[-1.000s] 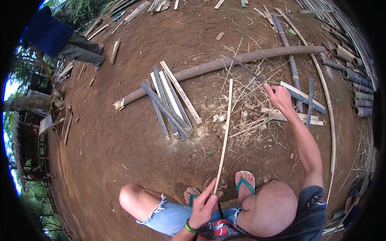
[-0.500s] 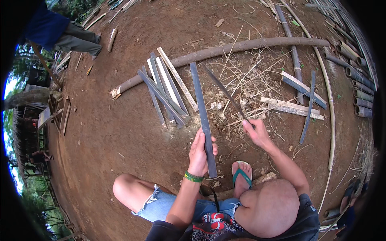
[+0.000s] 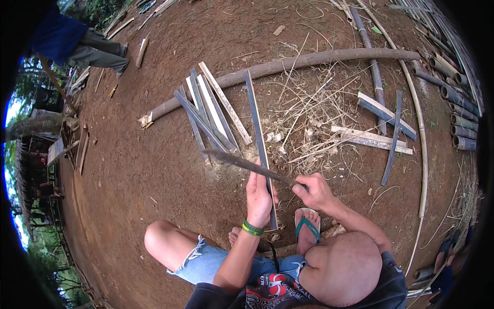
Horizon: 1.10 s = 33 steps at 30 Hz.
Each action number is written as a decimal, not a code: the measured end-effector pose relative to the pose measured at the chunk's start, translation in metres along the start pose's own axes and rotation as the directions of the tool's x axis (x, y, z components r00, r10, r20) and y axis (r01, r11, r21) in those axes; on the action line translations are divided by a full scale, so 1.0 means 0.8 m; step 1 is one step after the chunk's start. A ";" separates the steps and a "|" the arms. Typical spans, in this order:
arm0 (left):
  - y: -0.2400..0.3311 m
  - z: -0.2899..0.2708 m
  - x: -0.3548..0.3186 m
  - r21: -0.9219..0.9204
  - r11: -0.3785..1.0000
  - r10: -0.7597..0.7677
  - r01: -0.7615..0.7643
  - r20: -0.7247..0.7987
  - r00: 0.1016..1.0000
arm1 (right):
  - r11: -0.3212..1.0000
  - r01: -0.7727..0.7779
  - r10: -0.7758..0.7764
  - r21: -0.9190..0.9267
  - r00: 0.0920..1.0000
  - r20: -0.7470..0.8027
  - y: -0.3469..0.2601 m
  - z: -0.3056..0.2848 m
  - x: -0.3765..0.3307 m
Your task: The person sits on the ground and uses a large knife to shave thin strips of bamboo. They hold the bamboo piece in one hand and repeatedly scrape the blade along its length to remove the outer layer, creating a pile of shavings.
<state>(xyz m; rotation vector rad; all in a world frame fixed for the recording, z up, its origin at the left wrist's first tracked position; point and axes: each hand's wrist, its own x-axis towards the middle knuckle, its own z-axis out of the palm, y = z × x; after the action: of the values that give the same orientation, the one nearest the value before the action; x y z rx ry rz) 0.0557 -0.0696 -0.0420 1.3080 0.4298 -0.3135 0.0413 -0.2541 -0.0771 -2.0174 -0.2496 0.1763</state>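
My left hand (image 3: 259, 201) is wrapped round a long dark bamboo strip (image 3: 256, 116), which stands tilted away from me and shows a narrow pale edge on its right side. In my right hand (image 3: 314, 191) is the handle of a machete (image 3: 239, 162) with a long dark blade. The blade points left and crosses over the strip just above my left fingers; whether it touches the strip I cannot tell. Left of the strip lies a loose pile of split bamboo strips (image 3: 213, 110), some dark side up, some pale.
A long bamboo pole (image 3: 309, 57) lies across the ground ahead, with curly shavings (image 3: 319, 113) before it. More split pieces (image 3: 373, 139) lie to the right, near a thin pole (image 3: 419, 144). Bamboo tubes (image 3: 458, 118) are stacked at far right. A person (image 3: 95, 46) stands far left.
The machete has swung from pointing away, right of the strip, to lying leftward across it. The strip has turned in my left hand, so its pale edge shows.
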 end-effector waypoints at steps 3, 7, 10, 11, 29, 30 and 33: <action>0.020 0.008 -0.013 0.087 0.995 0.038 -0.042 0.042 0.998 | 0.991 0.113 -0.111 -0.065 0.993 0.039 -0.013 0.007 0.002; 0.021 -0.002 -0.028 0.174 0.983 0.053 -0.059 0.039 0.998 | 0.955 0.227 -0.223 -0.193 0.974 0.040 -0.023 0.000 0.014; 0.019 -0.013 -0.048 0.160 0.985 0.045 -0.058 0.081 0.996 | 0.927 0.286 -0.289 -0.242 0.957 0.022 -0.010 -0.013 0.037; 0.024 -0.015 -0.058 0.173 0.984 0.015 -0.034 0.110 0.994 | 0.924 0.285 -0.313 -0.255 0.946 -0.079 -0.005 -0.017 0.049; -0.006 -0.033 -0.079 0.746 0.600 0.253 -0.287 0.163 0.954 | 0.960 -0.115 0.172 0.254 0.962 -0.213 -0.014 -0.025 0.090; -0.010 -0.031 -0.083 0.757 0.586 0.250 -0.289 0.170 0.953 | 0.975 -0.061 0.123 0.213 0.948 -0.292 -0.014 -0.023 0.094; -0.028 -0.040 -0.088 0.747 0.539 0.353 -0.389 0.219 0.910 | 0.970 -0.103 0.170 0.218 0.933 -0.317 -0.018 -0.035 0.112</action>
<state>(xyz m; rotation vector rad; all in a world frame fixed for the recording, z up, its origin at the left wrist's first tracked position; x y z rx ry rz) -0.0202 -0.0453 -0.0342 2.2170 -0.0787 -0.1562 0.1329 -0.2491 -0.0530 -1.8299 0.1220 -0.0547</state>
